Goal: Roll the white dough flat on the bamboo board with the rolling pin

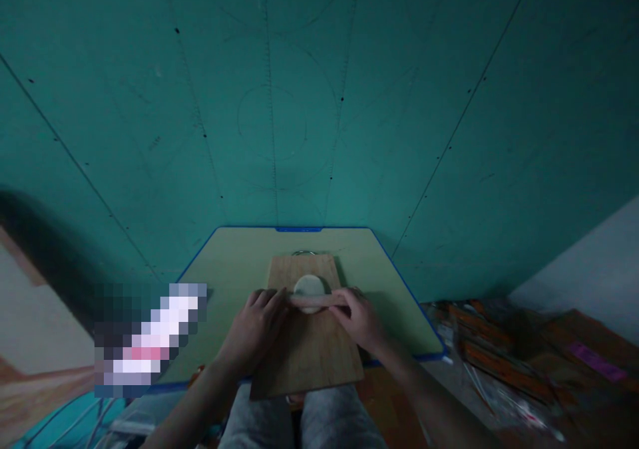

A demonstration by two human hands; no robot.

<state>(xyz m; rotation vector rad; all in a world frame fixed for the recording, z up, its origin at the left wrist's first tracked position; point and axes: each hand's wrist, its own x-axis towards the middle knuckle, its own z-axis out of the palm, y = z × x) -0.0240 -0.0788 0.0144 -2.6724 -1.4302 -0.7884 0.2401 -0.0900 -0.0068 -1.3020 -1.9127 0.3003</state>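
Observation:
A rolling pin (317, 300) lies crosswise over a round, pale piece of dough (308, 285). Under the dough is a wooden cutting board (309, 362) with a metal ring handle at its far end. The pin's left end is in my left hand (259, 319), whose fingers are closed around it. Its right end is in my right hand (358, 316), also closed. The pin covers the nearer part of the dough, and the far part shows beyond it.
The board rests on a pale table (389, 276) with a blue edge, overhanging its front. A green wall (309, 103) rises behind. Cardboard boxes (564, 369) and plastic wrapping lie on the floor at right. Something blurred out (154, 336) sits at the table's left.

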